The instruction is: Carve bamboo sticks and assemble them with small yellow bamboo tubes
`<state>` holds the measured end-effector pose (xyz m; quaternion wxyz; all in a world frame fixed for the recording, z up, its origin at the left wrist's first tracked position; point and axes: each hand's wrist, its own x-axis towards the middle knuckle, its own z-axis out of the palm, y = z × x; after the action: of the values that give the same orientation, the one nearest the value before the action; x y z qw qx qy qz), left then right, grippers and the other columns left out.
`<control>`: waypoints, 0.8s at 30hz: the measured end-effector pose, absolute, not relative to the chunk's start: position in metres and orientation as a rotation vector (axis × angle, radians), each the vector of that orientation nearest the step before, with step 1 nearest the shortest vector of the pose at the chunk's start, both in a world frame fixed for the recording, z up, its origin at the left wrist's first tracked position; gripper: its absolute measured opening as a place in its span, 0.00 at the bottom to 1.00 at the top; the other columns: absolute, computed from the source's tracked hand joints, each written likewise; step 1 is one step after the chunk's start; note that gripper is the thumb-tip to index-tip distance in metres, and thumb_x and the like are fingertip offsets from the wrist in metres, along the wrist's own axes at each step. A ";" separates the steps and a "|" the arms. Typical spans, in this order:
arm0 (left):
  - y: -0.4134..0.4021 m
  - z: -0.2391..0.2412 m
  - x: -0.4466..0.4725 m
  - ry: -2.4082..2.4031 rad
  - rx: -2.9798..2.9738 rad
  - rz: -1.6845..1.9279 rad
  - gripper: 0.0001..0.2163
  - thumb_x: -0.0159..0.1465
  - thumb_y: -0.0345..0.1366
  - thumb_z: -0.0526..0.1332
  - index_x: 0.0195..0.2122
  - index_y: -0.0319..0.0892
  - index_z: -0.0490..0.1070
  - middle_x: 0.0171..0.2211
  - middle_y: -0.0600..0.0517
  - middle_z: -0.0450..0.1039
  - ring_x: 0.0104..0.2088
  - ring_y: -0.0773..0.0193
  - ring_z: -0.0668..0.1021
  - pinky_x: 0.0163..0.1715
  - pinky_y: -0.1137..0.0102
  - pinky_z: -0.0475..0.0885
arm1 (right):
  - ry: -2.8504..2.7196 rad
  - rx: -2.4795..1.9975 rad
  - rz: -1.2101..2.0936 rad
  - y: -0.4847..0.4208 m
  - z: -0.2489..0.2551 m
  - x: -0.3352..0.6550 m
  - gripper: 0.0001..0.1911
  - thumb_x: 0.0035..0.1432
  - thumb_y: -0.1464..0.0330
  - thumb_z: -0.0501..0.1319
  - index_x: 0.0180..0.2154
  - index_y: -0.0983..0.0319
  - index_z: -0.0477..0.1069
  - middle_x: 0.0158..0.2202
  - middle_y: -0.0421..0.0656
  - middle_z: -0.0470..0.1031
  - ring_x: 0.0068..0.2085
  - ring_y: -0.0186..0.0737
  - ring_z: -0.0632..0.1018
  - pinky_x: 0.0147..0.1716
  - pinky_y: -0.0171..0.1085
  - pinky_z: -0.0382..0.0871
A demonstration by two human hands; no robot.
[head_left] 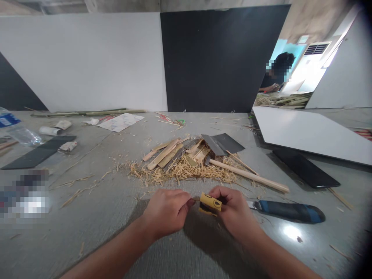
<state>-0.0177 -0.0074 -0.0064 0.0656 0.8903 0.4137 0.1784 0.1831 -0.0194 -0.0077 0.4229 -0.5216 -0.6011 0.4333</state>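
Two hands flank the small yellow box (pixel 210 203) on my remote feed. I see the right hand (pixel 234 207) gripping its right end; the left hand (pixel 168 211), just left of it, pinches what looks like a thin sliver (pixel 197 199). The box's long axis runs roughly sideways, hand to hand; straw (pixel 200 173) lies beyond it.

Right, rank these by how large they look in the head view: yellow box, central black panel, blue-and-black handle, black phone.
1. Central black panel, clearly largest.
2. Black phone and blue-and-black handle: too alike to rank, with the handle nearer the camera.
3. Yellow box, smallest.
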 end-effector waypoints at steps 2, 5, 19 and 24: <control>-0.007 -0.007 -0.018 1.249 2.689 0.544 0.10 0.65 0.32 0.52 0.32 0.42 0.74 0.27 0.53 0.75 0.26 0.65 0.75 0.25 0.72 0.63 | -1.486 -1.318 1.090 -0.019 -0.007 0.183 0.03 0.44 0.73 0.60 0.21 0.62 0.70 0.22 0.39 0.73 0.26 0.35 0.70 0.27 0.33 0.62; -0.007 -0.007 -0.019 1.251 2.693 0.539 0.11 0.65 0.33 0.52 0.32 0.42 0.73 0.26 0.53 0.75 0.25 0.65 0.74 0.25 0.72 0.63 | -1.493 -1.312 1.131 -0.020 -0.006 0.181 0.05 0.47 0.72 0.59 0.25 0.62 0.74 0.24 0.39 0.75 0.28 0.36 0.73 0.28 0.34 0.64; -0.006 -0.010 -0.019 1.264 2.695 0.532 0.11 0.66 0.34 0.52 0.32 0.42 0.73 0.27 0.53 0.75 0.27 0.64 0.75 0.26 0.71 0.64 | -1.524 -1.313 1.104 -0.018 -0.010 0.182 0.05 0.45 0.73 0.58 0.24 0.62 0.74 0.24 0.39 0.75 0.28 0.36 0.72 0.28 0.34 0.63; -0.007 -0.011 -0.018 1.246 2.712 0.514 0.10 0.65 0.33 0.53 0.32 0.42 0.73 0.26 0.54 0.75 0.26 0.64 0.76 0.25 0.71 0.63 | -1.580 -1.292 1.139 -0.018 -0.012 0.182 0.06 0.46 0.71 0.57 0.25 0.62 0.73 0.24 0.40 0.74 0.28 0.37 0.72 0.28 0.34 0.62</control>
<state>-0.0184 -0.0069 -0.0105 0.0566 0.8941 0.4107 0.1693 0.1815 -0.0180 -0.0117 0.3913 -0.5087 -0.6220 0.4485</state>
